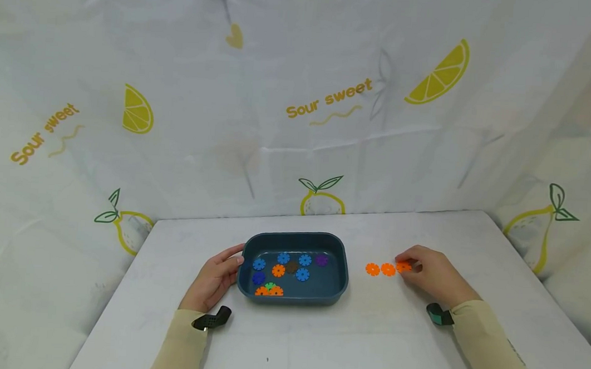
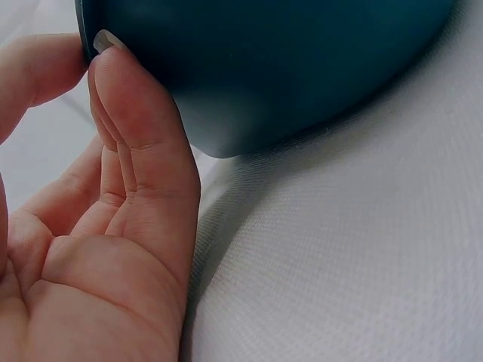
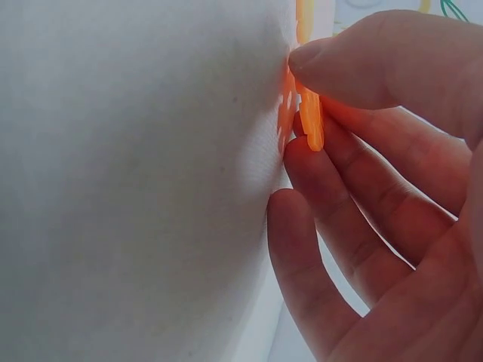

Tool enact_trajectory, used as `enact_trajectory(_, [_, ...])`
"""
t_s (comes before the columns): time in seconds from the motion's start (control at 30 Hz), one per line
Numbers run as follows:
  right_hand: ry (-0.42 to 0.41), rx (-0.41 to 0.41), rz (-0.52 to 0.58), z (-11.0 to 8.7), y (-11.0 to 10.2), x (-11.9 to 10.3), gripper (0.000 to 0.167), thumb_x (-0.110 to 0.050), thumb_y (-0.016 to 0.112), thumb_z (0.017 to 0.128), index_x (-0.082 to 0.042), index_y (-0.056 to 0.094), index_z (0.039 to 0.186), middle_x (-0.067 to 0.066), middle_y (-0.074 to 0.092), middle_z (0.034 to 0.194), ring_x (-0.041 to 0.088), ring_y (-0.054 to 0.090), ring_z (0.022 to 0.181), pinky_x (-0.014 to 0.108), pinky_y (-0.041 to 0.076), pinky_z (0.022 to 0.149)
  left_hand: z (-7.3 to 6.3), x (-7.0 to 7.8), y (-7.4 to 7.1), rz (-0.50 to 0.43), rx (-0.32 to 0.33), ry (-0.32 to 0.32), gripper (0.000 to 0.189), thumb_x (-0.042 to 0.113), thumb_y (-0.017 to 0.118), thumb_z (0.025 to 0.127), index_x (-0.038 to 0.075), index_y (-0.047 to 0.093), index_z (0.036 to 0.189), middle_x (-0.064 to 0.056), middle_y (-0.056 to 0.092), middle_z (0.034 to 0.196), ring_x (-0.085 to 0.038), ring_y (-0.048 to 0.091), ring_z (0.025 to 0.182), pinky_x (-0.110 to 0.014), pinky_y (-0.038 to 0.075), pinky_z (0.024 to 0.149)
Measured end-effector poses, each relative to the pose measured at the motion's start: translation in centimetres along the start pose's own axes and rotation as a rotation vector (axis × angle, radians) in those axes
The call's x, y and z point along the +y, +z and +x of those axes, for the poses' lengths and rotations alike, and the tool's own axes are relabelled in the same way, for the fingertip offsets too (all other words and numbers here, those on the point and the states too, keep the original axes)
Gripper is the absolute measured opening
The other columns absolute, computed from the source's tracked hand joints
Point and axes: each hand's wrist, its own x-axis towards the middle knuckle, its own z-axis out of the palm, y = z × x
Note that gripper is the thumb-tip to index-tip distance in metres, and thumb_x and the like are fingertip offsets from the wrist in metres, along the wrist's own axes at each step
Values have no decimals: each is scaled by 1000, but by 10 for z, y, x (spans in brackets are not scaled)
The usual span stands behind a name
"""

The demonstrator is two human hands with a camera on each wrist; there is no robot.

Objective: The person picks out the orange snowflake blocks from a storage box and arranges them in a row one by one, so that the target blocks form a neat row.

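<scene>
On the left, my left hand (image 1: pixel 217 278) grips the left end of a dark blue-green rectangular tray (image 1: pixel 296 301). In the left wrist view the thumb (image 2: pixel 139 105) lies at the tray's rim. My right hand (image 1: pixel 433 274), to the right of the tray, pinches an orange notched plastic disc (image 1: pixel 404 266) between thumb and fingers, just at the tabletop. From the right wrist view that orange disc (image 3: pixel 311 121) appears edge-on. Beside it two more orange discs, a middle one (image 1: pixel 388 269) and a left one (image 1: pixel 372 269), lie flat in a row.
Inside the tray lie several notched discs, among them a purple disc (image 1: pixel 321 260), a brown disc (image 1: pixel 291 267), a light blue disc (image 1: pixel 302 274) and an orange disc (image 1: pixel 278 270). A white cloth covers the table (image 1: pixel 347 349). A lemon-print curtain (image 1: pixel 259 110) hangs behind.
</scene>
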Motion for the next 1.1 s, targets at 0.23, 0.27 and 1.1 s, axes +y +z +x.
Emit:
enact_trajectory(0.23, [-12,6,-11,0,0,0,27,-12,81,93,-14,79,119,2,76,119,21,67,102,31,57,85,0,0,0,-6,-2,-4,57,24,73,104,14,55,157,-8,70,142,-17,71,111,-29,61,98])
enact_trajectory(0.27, [-12,7,-11,0,0,0,27,-11,81,92,-13,79,119,2,76,119,21,67,102,31,57,85,0,0,0,-7,-2,-6,57,24,73,104,14,54,157,-8,70,142,-17,71,111,-28,61,98])
enact_trajectory(1.1, [-29,17,-5,0,-2,-1,24,-15,81,95,-13,79,119,1,76,118,21,66,104,32,57,89,0,2,2,1,8,-7,55,23,72,105,14,55,157,-8,70,142,-17,70,111,-28,61,98])
